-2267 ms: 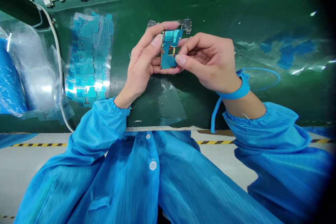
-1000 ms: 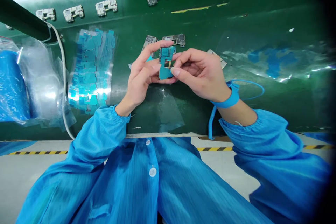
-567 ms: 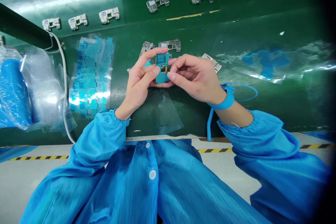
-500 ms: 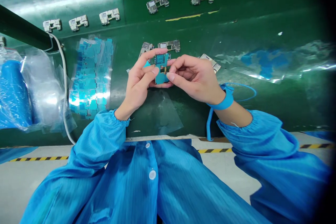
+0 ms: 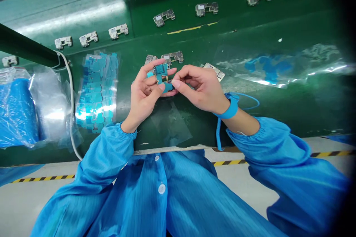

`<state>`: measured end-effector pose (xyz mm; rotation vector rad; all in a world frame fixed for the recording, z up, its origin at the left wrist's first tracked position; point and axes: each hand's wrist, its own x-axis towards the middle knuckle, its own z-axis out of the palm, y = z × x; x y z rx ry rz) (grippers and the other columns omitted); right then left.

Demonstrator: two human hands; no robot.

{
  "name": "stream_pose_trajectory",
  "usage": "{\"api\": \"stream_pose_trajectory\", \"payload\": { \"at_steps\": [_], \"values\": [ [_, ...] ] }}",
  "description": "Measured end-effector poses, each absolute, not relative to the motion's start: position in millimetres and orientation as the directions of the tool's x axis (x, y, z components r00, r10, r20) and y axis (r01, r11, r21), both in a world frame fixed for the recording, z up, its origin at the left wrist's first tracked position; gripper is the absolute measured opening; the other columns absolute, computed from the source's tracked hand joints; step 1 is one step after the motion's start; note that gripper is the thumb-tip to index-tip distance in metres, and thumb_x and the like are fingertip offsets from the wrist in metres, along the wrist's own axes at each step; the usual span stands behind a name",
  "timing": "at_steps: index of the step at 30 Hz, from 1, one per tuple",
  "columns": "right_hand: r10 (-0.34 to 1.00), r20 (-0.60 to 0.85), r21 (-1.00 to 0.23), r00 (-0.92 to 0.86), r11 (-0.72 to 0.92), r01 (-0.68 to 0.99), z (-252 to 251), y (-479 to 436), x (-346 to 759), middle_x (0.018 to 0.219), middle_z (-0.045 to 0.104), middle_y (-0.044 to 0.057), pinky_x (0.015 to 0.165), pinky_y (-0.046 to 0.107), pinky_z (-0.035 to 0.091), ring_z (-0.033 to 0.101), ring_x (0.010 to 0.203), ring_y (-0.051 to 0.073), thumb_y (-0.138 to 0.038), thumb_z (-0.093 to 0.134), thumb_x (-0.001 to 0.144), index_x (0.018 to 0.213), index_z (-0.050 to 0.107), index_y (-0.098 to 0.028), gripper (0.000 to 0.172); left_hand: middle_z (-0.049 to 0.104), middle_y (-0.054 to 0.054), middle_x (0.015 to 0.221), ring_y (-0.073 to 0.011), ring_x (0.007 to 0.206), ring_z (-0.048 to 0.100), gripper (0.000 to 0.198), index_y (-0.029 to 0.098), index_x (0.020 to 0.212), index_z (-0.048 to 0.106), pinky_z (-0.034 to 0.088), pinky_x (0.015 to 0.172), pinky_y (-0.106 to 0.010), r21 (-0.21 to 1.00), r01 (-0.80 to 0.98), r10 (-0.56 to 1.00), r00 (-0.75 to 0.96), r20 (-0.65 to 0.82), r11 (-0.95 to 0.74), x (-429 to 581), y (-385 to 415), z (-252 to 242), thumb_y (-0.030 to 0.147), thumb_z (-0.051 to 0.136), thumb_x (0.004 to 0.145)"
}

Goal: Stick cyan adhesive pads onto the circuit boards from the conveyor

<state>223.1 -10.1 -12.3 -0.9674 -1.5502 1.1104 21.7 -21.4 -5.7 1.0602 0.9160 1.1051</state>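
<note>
Blue-faced circuit board [image 5: 160, 69]: we held it by its edges in our half-curled left hand [image 5: 144, 94], presumably leaving that face reachable. Right hand [image 5: 199, 88] pinched nearly closed at one edge, contents unclear. Similar boards [image 5: 164, 19] lay along the counter [image 5: 278, 116] beyond.

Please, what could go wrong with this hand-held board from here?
The left hand holds the blue-covered board above the bench, so it might slip and fall. The right hand is at the board's right edge; a hard push could tilt it. The coiled blue cord reaches the bench edge, where it may snag.
</note>
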Motion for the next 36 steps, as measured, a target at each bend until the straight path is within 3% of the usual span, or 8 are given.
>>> {"api": "stream_pose_trajectory", "payload": {
  "at_steps": [8,12,17,21,23,27,32,36],
  "values": [
    [0.947,0.265,-0.957,-0.183,0.281,0.072,-10,-9,225,0.085,0.073,0.002,0.067,0.035,0.059,0.066,0.073,0.018,-0.064,0.077,0.104,0.093,0.073,-0.026,0.039,0.084,-0.008,0.139,-0.0371,0.133,0.082,0.073,0.036,0.15,0.064,0.077,0.097,-0.044,0.97,-0.233,0.983,0.183,-0.024,0.067,20,-21,-5,0.053,0.098,0.088],
    [0.943,0.248,-0.959,-0.222,0.271,0.083,-11,-10,223,0.085,0.072,0.001,0.066,0.034,0.054,0.061,0.07,0.016,-0.066,0.077,0.103,0.093,0.072,-0.025,0.043,0.085,-0.007,0.136,-0.0341,0.127,0.085,0.071,0.036,0.148,0.065,0.077,0.095,-0.041,0.97,-0.239,0.986,0.169,-0.01,0.051,20,-22,-6,0.051,0.098,0.088],
    [0.936,0.198,-0.967,-0.29,0.236,0.1,-14,-14,218,0.079,0.069,0.001,0.062,0.033,0.046,0.053,0.066,0.015,-0.068,0.077,0.103,0.09,0.07,-0.024,0.046,0.088,-0.005,0.125,-0.0308,0.115,0.088,0.069,0.036,0.147,0.066,0.077,0.082,-0.036,0.971,-0.217,0.983,0.171,-0.065,0.102,22,-23,-8,0.056,0.097,0.089],
    [0.929,0.222,-0.963,-0.296,0.256,0.079,-17,-15,216,0.089,0.075,0.002,0.06,0.032,0.042,0.048,0.063,0.012,-0.059,0.079,0.104,0.087,0.066,-0.023,0.042,0.089,-0.003,0.104,-0.0296,0.111,0.089,0.066,0.035,0.151,0.067,0.076,0.077,-0.033,0.963,-0.228,0.981,0.165,-0.106,0.142,24,-23,-7,0.057,0.091,0.094],
    [0.917,0.254,-0.955,-0.307,0.289,0.071,-18,-15,217,0.088,0.074,0.001,0.058,0.031,0.04,0.046,0.061,0.012,-0.056,0.08,0.104,0.084,0.064,-0.023,0.041,0.089,-0.002,0.098,-0.0289,0.108,0.089,0.059,0.032,0.147,0.071,0.076,0.075,-0.032,0.96,-0.234,0.979,0.167,-0.118,0.155,25,-22,-7,0.057,0.089,0.096],
    [0.913,0.254,-0.949,-0.32,0.3,0.102,-19,-13,217,0.079,0.069,0.0,0.056,0.031,0.039,0.043,0.06,0.012,-0.06,0.081,0.102,0.081,0.061,-0.024,0.046,0.091,-0.005,0.107,-0.027,0.102,0.089,0.051,0.025,0.127,0.077,0.075,0.069,-0.03,0.956,-0.226,0.978,0.138,-0.158,0.186,28,-20,-9,0.059,0.091,0.093],
    [0.907,0.282,-0.93,-0.313,0.339,0.143,-20,-13,217,0.084,0.074,0.002,0.056,0.031,0.037,0.048,0.061,0.013,-0.056,0.076,0.105,0.083,0.064,-0.024,0.042,0.091,-0.004,0.105,-0.0246,0.094,0.089,0.048,0.024,0.119,0.076,0.074,0.062,-0.028,0.95,-0.226,0.973,0.129,-0.19,0.215,29,-20,-12,0.061,0.092,0.092],
    [0.9,0.286,-0.923,-0.33,0.351,0.157,-21,-14,217,0.075,0.066,-0.001,0.056,0.031,0.039,0.043,0.058,0.013,-0.054,0.076,0.106,0.083,0.063,-0.024,0.04,0.091,-0.003,0.101,-0.023,0.087,0.089,0.047,0.024,0.117,0.076,0.074,0.061,-0.028,0.941,-0.237,0.967,0.144,-0.212,0.242,28,-20,-11,0.06,0.093,0.091]
  ]
}}
